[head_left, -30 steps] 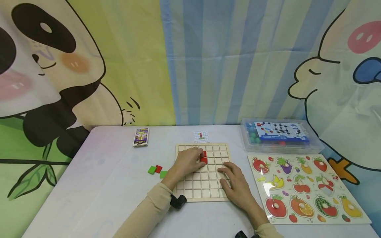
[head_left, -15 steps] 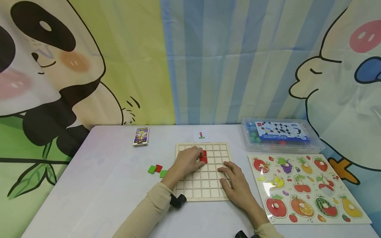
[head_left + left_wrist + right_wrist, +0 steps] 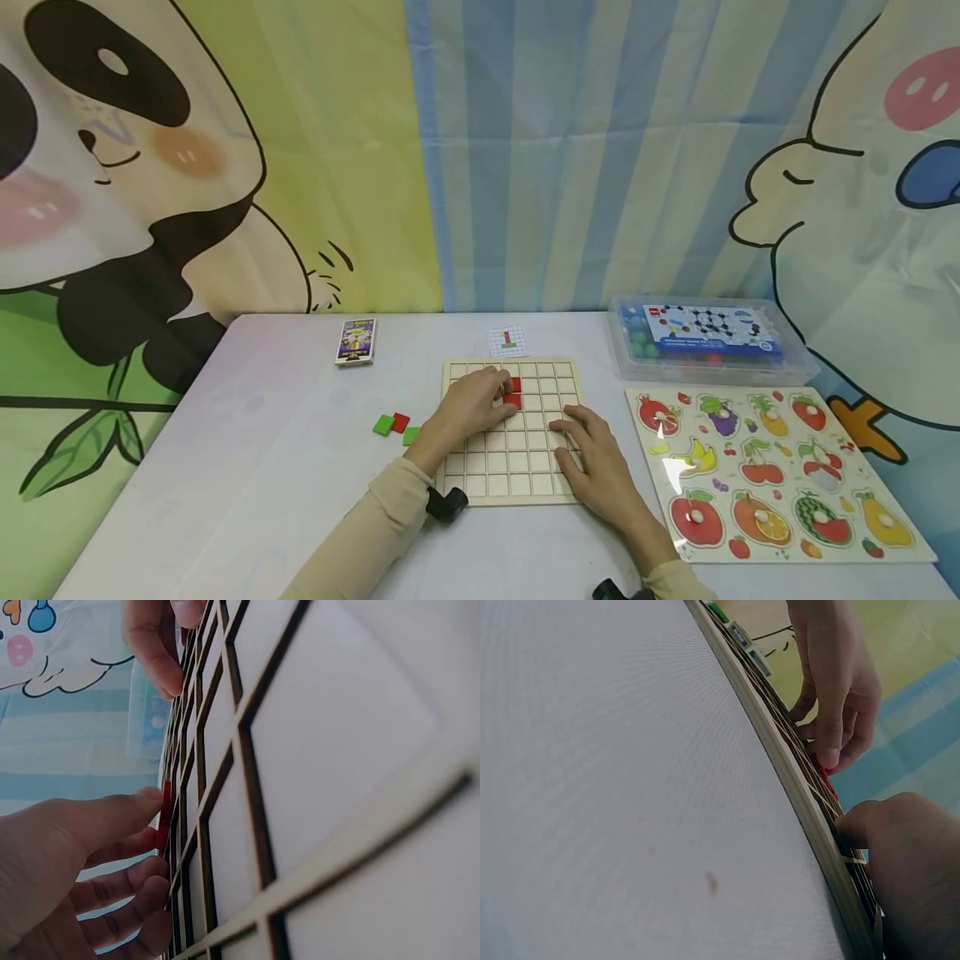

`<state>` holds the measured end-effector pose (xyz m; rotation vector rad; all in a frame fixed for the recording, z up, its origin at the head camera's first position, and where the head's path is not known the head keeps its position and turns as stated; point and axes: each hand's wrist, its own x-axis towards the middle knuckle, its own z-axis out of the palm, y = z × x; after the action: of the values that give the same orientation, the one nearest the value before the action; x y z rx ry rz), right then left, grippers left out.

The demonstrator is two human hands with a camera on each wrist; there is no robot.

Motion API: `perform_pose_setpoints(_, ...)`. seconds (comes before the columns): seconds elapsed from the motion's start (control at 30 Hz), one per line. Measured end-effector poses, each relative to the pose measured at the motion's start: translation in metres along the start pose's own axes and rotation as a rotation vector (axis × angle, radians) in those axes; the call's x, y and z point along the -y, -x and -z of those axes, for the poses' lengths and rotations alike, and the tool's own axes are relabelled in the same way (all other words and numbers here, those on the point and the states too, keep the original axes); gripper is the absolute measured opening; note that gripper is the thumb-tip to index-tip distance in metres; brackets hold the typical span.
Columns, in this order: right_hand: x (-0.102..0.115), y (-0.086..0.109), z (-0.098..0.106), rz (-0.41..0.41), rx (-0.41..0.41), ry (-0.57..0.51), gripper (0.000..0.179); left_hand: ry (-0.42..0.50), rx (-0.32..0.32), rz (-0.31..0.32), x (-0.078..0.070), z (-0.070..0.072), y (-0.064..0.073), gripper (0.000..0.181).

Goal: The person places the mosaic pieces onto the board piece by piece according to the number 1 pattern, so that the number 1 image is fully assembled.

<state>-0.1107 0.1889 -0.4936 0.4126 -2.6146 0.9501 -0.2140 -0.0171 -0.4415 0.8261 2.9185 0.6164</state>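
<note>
My left hand [image 3: 467, 406] reaches across the wooden grid board [image 3: 495, 492]. Thumb and index finger pinch a red square tile [image 3: 512, 402] that lies in the board's upper middle; the left wrist view shows this red tile [image 3: 164, 817] edge-on between them. Another red tile [image 3: 517, 384] sits directly behind it, partly covered by the fingers. The right hand [image 3: 596, 467] rests at the board's right edge, its fingers spread and slightly bent, holding nothing. Left of the board lie a green tile [image 3: 383, 425], a red tile [image 3: 401, 422] and a second green tile [image 3: 410, 436], close to the left wrist.
Behind the board lies a small pattern card [image 3: 508, 342]. A card box [image 3: 355, 342] stands at the back left. On the right are a clear plastic case [image 3: 708, 342] and a fruit puzzle board [image 3: 772, 475]. The white table [image 3: 285, 467] ends at a printed curtain.
</note>
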Motion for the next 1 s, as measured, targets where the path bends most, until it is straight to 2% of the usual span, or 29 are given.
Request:
perform_pose_setpoints(0.37,-0.001,-0.001,0.001,0.013,-0.011,0.005,0.034,-0.005,0.004,-0.020,-0.003,0.000,-0.002,0.018)
perform_pose_setpoints(0.57,-0.001,-0.001,0.001,0.018,-0.014,0.002,0.034,0.055,0.007,0.017,0.001,0.004,0.001,0.018)
perform_pose_setpoints(0.8,-0.001,-0.001,0.000,0.022,-0.015,0.004,0.034,0.143,0.000,0.039,0.019,0.017,0.014,0.015)
perform_pose_setpoints(1.0,0.000,-0.001,0.000,0.017,-0.013,-0.002,0.034,0.188,0.028,0.046,0.045,0.031,0.025,0.014)
